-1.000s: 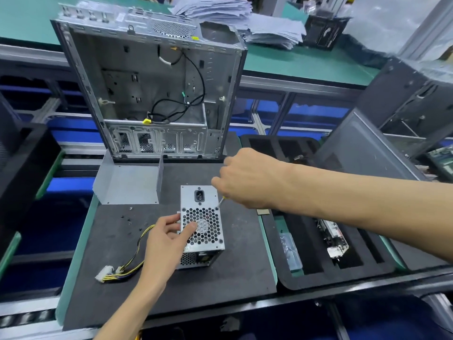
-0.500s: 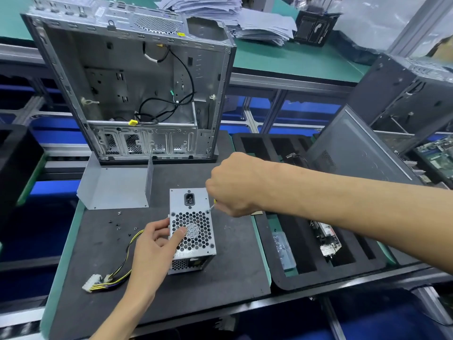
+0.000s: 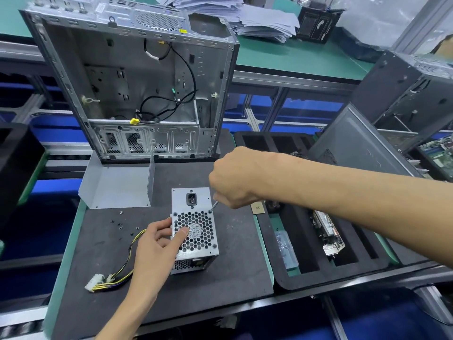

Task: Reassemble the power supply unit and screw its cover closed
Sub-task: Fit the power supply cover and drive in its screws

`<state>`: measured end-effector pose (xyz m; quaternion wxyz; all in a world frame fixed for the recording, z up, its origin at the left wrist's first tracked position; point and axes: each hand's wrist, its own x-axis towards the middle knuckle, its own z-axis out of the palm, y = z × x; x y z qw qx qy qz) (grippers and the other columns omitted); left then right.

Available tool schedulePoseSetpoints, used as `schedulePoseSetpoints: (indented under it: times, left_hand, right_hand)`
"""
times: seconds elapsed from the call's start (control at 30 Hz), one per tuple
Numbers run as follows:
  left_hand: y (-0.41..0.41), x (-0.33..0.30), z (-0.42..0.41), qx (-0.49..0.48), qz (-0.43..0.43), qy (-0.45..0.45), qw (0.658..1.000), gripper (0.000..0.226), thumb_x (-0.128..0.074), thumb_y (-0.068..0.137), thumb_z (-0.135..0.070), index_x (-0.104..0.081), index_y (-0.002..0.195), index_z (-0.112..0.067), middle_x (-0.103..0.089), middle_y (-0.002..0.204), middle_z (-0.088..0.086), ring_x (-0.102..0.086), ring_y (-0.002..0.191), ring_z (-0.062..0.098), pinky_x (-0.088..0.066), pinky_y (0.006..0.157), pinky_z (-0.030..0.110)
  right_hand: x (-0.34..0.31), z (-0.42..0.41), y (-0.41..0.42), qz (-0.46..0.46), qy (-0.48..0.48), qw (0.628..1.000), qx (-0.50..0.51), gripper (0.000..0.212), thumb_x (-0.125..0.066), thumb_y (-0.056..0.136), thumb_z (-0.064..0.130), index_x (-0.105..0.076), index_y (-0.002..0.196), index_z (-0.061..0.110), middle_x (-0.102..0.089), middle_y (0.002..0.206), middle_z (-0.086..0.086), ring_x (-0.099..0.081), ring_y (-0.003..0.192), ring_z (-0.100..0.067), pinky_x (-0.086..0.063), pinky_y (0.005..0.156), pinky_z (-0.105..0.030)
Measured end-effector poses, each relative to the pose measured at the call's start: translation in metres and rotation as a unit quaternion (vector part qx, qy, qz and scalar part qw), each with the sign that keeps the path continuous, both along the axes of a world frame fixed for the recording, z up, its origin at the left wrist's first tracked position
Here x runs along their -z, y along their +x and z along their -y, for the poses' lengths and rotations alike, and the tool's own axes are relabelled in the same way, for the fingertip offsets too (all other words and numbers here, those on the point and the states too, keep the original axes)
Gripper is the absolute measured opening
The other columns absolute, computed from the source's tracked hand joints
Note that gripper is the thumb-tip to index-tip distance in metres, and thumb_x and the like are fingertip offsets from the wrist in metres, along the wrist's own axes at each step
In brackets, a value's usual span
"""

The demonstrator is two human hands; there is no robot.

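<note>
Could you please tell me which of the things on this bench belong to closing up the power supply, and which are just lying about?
In use:
power supply unit, steadied by the left hand
screwdriver, gripped in the right hand, tip at a fan-grille corner screw
loose screws on the mat

Lying about:
open computer case
bent metal sheet
paper stack
foam tray

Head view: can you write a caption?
Right hand drives a screwdriver into the power supply while the left hand steadies it.
</note>
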<state>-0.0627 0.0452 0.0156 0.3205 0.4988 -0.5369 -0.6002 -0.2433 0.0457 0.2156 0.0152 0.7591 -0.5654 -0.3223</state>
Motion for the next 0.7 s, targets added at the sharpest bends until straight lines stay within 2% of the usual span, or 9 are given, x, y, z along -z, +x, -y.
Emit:
schedulePoseSetpoints:
  times: [0.1,0.17,0.23,0.33,0.4,0.57,0.63,0.7]
  left_hand:
    - [0.0009,0.0001,0.0001,-0.005,0.002,0.001,1.000,0.039,-0.080,0.085,-0.027,-0.064,0.119,-0.018,-0.076,0.088,-0.011,-0.068,0.070,0.001,-0.049,0.058,0.010]
    - [0.0011,-0.0002,-0.0002,-0.005,0.000,0.005,1.000,0.038,-0.080,0.085,-0.028,-0.063,0.119,-0.020,-0.076,0.089,-0.011,-0.069,0.072,0.003,-0.050,0.060,0.014]
    - [0.0008,-0.0005,-0.0008,-0.007,-0.004,0.010,1.000,0.037,-0.079,0.086,-0.029,-0.062,0.119,-0.021,-0.076,0.091,-0.010,-0.070,0.075,0.005,-0.048,0.065,0.018]
    - [-0.0002,0.0002,-0.0011,-0.009,-0.005,0.013,1.000,0.037,-0.078,0.087,-0.028,-0.062,0.119,-0.021,-0.076,0.094,-0.007,-0.072,0.079,0.011,-0.049,0.070,0.023]
    - [-0.0004,0.0009,-0.0010,-0.009,-0.003,0.010,1.000,0.036,-0.078,0.087,-0.028,-0.062,0.119,-0.022,-0.076,0.096,-0.007,-0.072,0.081,0.015,-0.050,0.071,0.024]
    - [0.0003,0.0035,-0.0011,-0.003,0.000,-0.003,1.000,0.032,-0.077,0.088,-0.028,-0.062,0.116,-0.025,-0.075,0.095,-0.011,-0.069,0.080,0.024,-0.052,0.072,0.028]
    - [-0.0001,0.0042,-0.0012,-0.005,0.001,-0.005,1.000,0.032,-0.077,0.088,-0.029,-0.062,0.116,-0.025,-0.075,0.096,-0.009,-0.069,0.079,0.024,-0.052,0.073,0.029]
    - [0.0001,0.0047,-0.0013,-0.007,0.002,-0.006,1.000,0.033,-0.077,0.088,-0.029,-0.062,0.116,-0.025,-0.075,0.095,-0.010,-0.069,0.080,0.025,-0.053,0.074,0.029]
  right_hand:
    - [0.0022,0.0010,0.0036,-0.007,0.013,1.000,-0.012,0.017,-0.055,0.095,0.029,-0.059,0.094,0.012,-0.039,0.069,0.001,-0.052,0.070,-0.028,-0.041,0.061,-0.031]
    - [0.0028,0.0009,0.0061,-0.006,0.014,1.000,-0.026,0.011,-0.056,0.095,0.023,-0.056,0.099,0.013,-0.035,0.069,0.002,-0.050,0.072,-0.027,-0.041,0.063,-0.032]
    - [0.0022,0.0006,0.0078,-0.004,0.003,0.999,-0.036,0.010,-0.057,0.094,0.018,-0.049,0.089,0.014,-0.033,0.068,0.001,-0.046,0.065,-0.025,-0.039,0.061,-0.032]
    - [0.0029,0.0016,0.0085,-0.011,-0.012,0.999,-0.045,0.031,-0.058,0.093,0.013,-0.036,0.070,0.015,-0.033,0.066,0.001,-0.042,0.061,-0.025,-0.038,0.062,-0.032]
    - [0.0049,0.0033,0.0085,-0.010,-0.006,0.999,-0.033,0.033,-0.058,0.095,0.015,-0.036,0.070,0.014,-0.034,0.067,0.001,-0.046,0.067,-0.027,-0.040,0.064,-0.033]
    - [0.0075,0.0074,0.0067,-0.003,0.033,0.999,0.026,0.013,-0.053,0.100,0.020,-0.051,0.088,0.015,-0.047,0.083,-0.002,-0.054,0.078,-0.030,-0.043,0.065,-0.033]
    - [0.0064,0.0080,0.0066,-0.008,0.043,0.998,0.042,0.018,-0.051,0.099,0.018,-0.049,0.081,0.013,-0.043,0.074,-0.001,-0.055,0.076,-0.029,-0.041,0.061,-0.032]
    - [0.0060,0.0086,0.0077,-0.014,0.047,0.998,0.042,0.026,-0.053,0.096,0.020,-0.043,0.073,0.014,-0.039,0.070,0.000,-0.051,0.066,-0.024,-0.034,0.052,-0.030]
